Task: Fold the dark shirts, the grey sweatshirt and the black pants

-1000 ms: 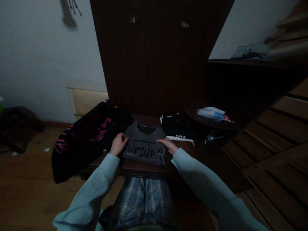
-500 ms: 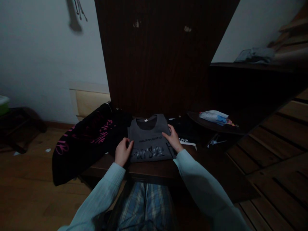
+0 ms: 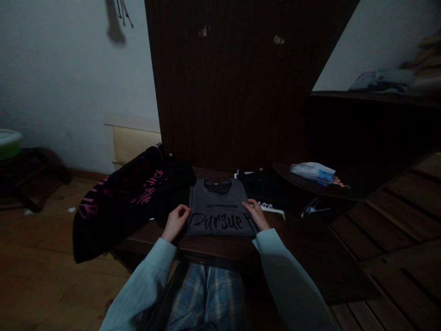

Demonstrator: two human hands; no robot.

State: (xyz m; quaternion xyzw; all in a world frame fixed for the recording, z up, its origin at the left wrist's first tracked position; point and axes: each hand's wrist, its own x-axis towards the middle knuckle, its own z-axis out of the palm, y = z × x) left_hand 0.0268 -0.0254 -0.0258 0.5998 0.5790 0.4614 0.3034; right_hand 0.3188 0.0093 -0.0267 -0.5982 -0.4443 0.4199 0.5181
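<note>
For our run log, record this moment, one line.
grey shirt: folded on table; left hand: at its left edge; right hand: on right edge

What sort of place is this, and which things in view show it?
Probably a room in a home, perhaps a bedroom: a folded grey shirt lies on a dark table beside a black garment, and slatted woodwork, possibly a bed base, shows at right.

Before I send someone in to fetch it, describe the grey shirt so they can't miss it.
Find the tall dark wooden panel, then the dark tabletop at its foot. On it, between the left hand and the right hand, lies the folded shirt. Grey cloth and black "Pursue" lettering set it apart from the black garment with pink writing to its left.
</note>
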